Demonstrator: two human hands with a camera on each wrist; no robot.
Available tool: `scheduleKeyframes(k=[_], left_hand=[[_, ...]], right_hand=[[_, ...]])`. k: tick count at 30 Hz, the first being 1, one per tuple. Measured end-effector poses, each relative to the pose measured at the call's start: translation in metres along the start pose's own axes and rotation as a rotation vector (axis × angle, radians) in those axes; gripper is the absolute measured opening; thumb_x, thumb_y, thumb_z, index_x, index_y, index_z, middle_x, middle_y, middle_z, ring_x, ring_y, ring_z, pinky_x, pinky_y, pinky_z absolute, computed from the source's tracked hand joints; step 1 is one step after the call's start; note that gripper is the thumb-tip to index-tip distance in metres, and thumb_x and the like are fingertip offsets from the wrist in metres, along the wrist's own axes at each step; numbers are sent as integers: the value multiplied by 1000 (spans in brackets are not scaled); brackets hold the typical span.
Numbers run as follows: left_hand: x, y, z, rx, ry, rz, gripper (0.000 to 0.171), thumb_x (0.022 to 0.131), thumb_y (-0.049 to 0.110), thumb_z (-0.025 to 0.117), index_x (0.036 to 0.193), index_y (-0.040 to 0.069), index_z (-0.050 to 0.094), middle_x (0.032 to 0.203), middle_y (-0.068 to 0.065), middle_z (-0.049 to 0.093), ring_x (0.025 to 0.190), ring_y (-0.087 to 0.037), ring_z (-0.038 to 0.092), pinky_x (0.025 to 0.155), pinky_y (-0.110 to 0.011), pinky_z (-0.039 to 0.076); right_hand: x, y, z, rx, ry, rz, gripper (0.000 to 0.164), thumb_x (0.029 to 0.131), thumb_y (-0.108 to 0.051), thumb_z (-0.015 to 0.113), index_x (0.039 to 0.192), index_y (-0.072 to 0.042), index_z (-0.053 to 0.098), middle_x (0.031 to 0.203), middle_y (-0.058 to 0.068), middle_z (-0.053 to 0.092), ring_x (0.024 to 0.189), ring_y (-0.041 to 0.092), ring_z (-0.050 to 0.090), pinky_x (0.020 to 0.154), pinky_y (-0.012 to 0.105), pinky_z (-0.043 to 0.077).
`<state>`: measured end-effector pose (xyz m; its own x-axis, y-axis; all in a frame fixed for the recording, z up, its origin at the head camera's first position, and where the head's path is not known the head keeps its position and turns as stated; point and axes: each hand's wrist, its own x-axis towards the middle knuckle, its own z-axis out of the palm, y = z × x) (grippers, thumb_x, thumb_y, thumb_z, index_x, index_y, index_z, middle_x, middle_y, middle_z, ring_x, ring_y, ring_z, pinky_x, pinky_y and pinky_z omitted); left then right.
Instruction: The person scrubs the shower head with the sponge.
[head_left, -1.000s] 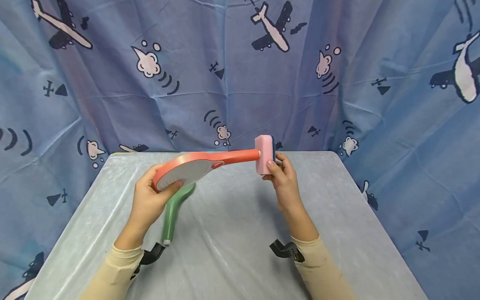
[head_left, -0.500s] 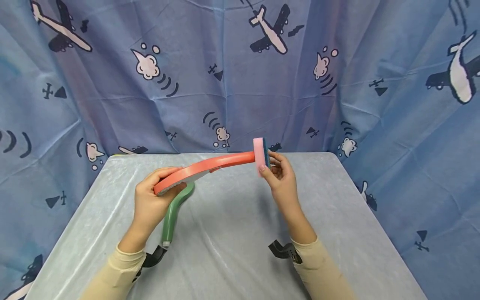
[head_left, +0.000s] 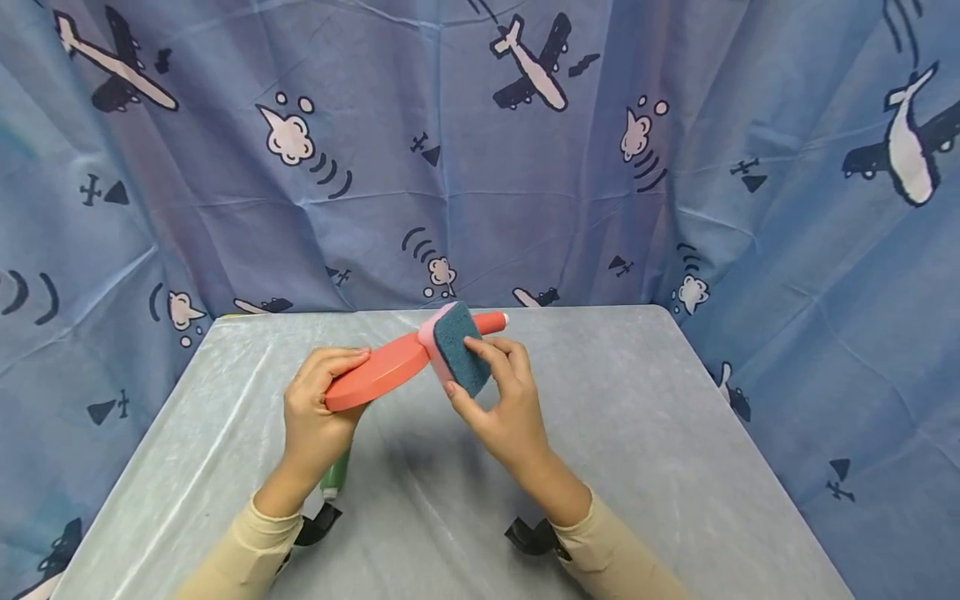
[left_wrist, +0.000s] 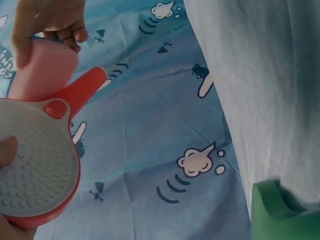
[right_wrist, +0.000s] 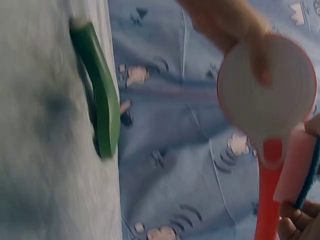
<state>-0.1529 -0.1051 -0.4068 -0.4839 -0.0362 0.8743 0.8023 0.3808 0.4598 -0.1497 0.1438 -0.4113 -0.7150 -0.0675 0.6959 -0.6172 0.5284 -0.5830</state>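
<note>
My left hand (head_left: pixel 318 412) grips the round head of an orange-red shower head (head_left: pixel 382 371) above the table, thumb on its pale nozzle face, which shows in the left wrist view. The handle points right and slightly up, its white-tipped end sticking out past the sponge. My right hand (head_left: pixel 504 400) holds a pink sponge with a dark blue-green scouring side (head_left: pixel 459 350), thumb and fingers at its edges. The pink side lies against the shower head where the head meets the handle. Only part of a green curved handle (head_left: pixel 335 477) shows below my left hand.
The table (head_left: pixel 637 433) wears a pale grey cover. In the right wrist view the green handle (right_wrist: pixel 102 95) lies on it. A blue curtain (head_left: pixel 525 208) printed with planes hangs behind and at both sides. Black mounts (head_left: pixel 532 536) sit at both wrists.
My right hand has slid the sponge left and down from the handle's end to near the head, turning its scouring side toward the head camera. The shower head has tilted, its head end lower.
</note>
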Motion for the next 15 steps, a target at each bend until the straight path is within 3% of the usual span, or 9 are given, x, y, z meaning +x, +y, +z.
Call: scheduleKeyframes(k=[6,8,11,15], left_hand=[[2,-1,-3,-28,60,3,33,69,-4,86,100,-3,76,101,-17,73,100,-18,69,96,-25,53],[2,-1,-2,-31,67,7,30,70,-4,84,100,-3,76,101,-17,73,100,-20,69,96,-25,54],[0,-2,0,-17,52,3,27,73,-8,81,99,-3,75,101,-17,73,99,-25,70,96,-25,54],[-4,0,5,-1,31,-51,32,71,-16,82,100,-3,74,102,-18,72,99,-27,69,98,-24,52]], right_hand=[[13,22,-12,-156,114,29,56,84,-24,83,136,-15,64,127,17,53,115,27,55,90,43,54],[14,24,-13,-161,130,40,57,83,-23,84,136,-15,64,127,17,53,116,28,54,91,45,53],[10,17,-7,-97,77,-1,57,83,-25,84,136,-15,64,126,16,54,115,26,55,89,42,55],[0,0,5,82,-26,-70,56,85,-26,80,136,-14,61,126,11,56,111,22,56,82,37,55]])
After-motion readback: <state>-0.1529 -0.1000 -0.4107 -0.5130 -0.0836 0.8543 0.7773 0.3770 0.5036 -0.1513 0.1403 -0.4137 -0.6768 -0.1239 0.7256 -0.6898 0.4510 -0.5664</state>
